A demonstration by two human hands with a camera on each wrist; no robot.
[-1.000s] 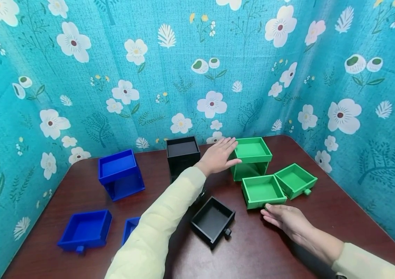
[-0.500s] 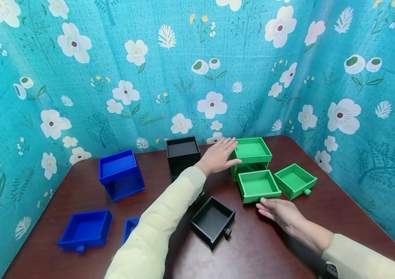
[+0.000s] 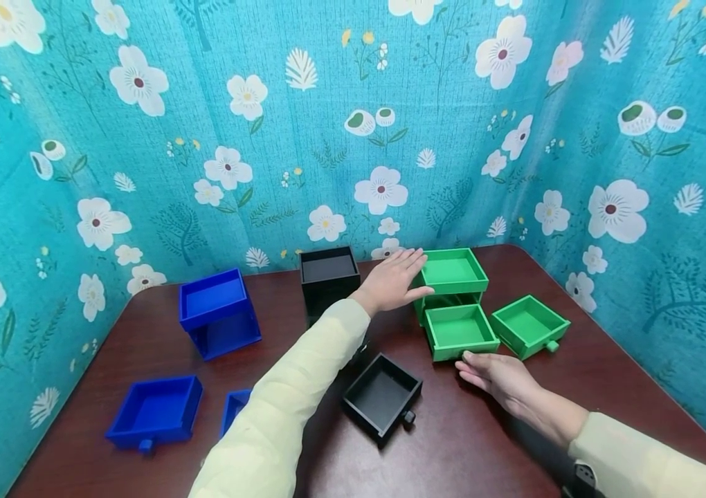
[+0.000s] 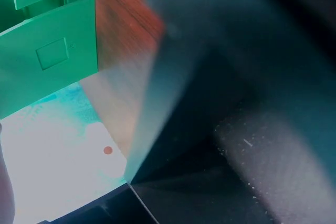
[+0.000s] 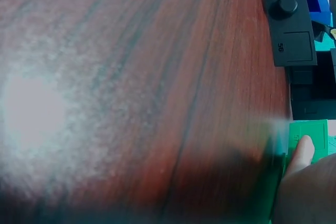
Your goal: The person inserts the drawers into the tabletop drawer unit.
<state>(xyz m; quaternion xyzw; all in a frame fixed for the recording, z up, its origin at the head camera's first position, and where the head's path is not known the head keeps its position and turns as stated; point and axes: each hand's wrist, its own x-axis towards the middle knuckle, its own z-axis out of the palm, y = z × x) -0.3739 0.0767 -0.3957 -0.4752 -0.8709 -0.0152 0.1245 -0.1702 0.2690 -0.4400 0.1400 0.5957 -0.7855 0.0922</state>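
Observation:
My left hand [image 3: 390, 282] lies with straight fingers against the left side of the green cabinet [image 3: 453, 277], thumb spread toward its front. My right hand [image 3: 505, 380] pinches the front knob of a green drawer [image 3: 460, 328] between thumb and fingers; most of the knob is hidden by them. That drawer's back end sits at the lower opening of the cabinet, and its front part sticks out. Close to its right lies a second green drawer [image 3: 529, 324], knob facing forward. In the left wrist view the cabinet's side [image 4: 52, 51] shows at upper left.
Left of the green cabinet stands a black cabinet [image 3: 329, 268], partly behind my left arm. A black drawer [image 3: 383, 393] lies in front. On the left are a blue cabinet [image 3: 212, 297], a blue drawer [image 3: 156, 408] and another blue drawer [image 3: 232, 408] half hidden by the sleeve.
My right hand has moved back and slightly left with the green drawer, whose back end now meets the cabinet's opening. My left hand has stayed in place.

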